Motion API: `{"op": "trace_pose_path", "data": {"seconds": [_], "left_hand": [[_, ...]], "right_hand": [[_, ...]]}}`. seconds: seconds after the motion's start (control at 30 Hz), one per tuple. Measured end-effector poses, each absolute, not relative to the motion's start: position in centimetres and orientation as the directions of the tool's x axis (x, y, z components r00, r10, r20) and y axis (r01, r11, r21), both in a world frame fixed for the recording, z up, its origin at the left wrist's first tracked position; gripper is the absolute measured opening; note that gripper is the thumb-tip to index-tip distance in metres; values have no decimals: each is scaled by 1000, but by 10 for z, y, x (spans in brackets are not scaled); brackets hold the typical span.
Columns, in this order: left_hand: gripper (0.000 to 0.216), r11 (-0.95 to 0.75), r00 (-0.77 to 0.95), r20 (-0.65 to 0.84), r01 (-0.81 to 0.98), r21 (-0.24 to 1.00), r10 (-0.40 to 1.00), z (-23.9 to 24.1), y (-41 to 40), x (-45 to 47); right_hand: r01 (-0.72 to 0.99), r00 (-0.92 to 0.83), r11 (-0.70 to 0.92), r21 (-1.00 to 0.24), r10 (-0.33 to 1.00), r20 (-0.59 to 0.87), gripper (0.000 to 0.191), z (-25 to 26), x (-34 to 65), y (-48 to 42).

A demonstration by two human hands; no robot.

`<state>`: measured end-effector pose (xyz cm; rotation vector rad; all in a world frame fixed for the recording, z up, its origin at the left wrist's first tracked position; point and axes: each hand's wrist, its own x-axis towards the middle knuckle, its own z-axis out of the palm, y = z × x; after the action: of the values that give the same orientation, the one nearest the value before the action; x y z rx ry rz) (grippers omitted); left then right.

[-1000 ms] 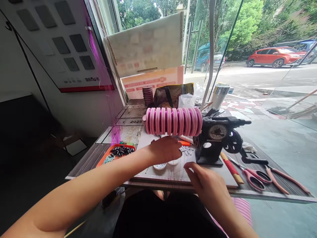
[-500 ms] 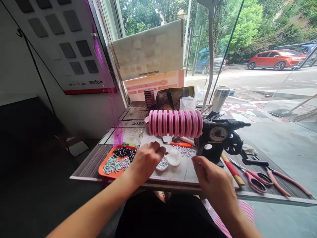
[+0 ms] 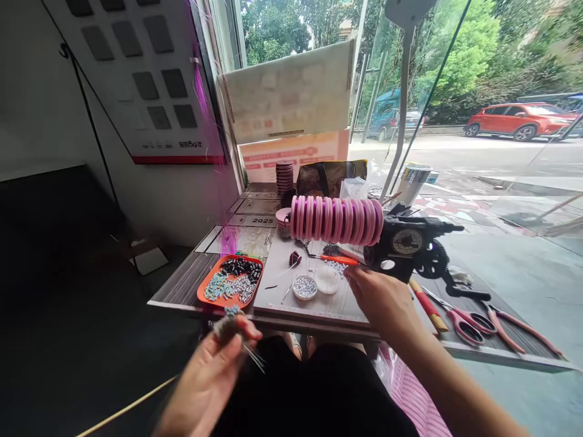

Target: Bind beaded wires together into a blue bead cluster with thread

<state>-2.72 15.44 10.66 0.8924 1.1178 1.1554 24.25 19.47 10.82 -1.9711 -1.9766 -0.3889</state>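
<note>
Position of the left hand [image 3: 207,364] is different from half a second ago: then it was above the tabletop [image 3: 175,288], beside the small round white dish [image 3: 304,298]; now it is lower, in front of the near edge. Its fingers are closed around a small bluish-grey bundle with thin strands [image 3: 231,312], quite blurred — so the work in hand seems to be carried away from the surface. The right hand [image 3: 385,303] is now further forward, near the slim tool with orange handle [image 3: 339,260] and the loose white beads [image 3: 334,266]. Its fingers are bent; whether they pinch something, I cannot tell.

With the left hand gone from there, the shallow orange plastic tray [image 3: 201,296] is fully visible. It contains three groups: shiny black beads [image 3: 243,266], pale turquoise tubes [image 3: 216,286] and silvery beads [image 3: 245,288]. The white dish holds whitish round beads [image 3: 304,285].
</note>
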Motion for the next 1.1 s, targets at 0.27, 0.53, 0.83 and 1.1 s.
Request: {"op": "trace_pose_path", "data": {"seconds": [0.27, 0.53, 0.83, 1.1], "left_hand": [[14, 469, 311, -366, -392, 792, 877, 78, 107, 6], [15, 548, 379, -395, -585, 598, 837, 56, 101, 17], [28, 515, 319, -405, -514, 686, 857, 47, 101, 19], [34, 527, 265, -457, -468, 710, 849, 53, 90, 28]], "right_hand": [[900, 271, 62, -431, 694, 667, 30, 105, 241, 111], [548, 44, 541, -638, 743, 668, 9, 57, 175, 91], [509, -8, 656, -557, 651, 759, 12, 41, 161, 92], [743, -142, 581, -331, 621, 771, 10, 40, 168, 85]]}}
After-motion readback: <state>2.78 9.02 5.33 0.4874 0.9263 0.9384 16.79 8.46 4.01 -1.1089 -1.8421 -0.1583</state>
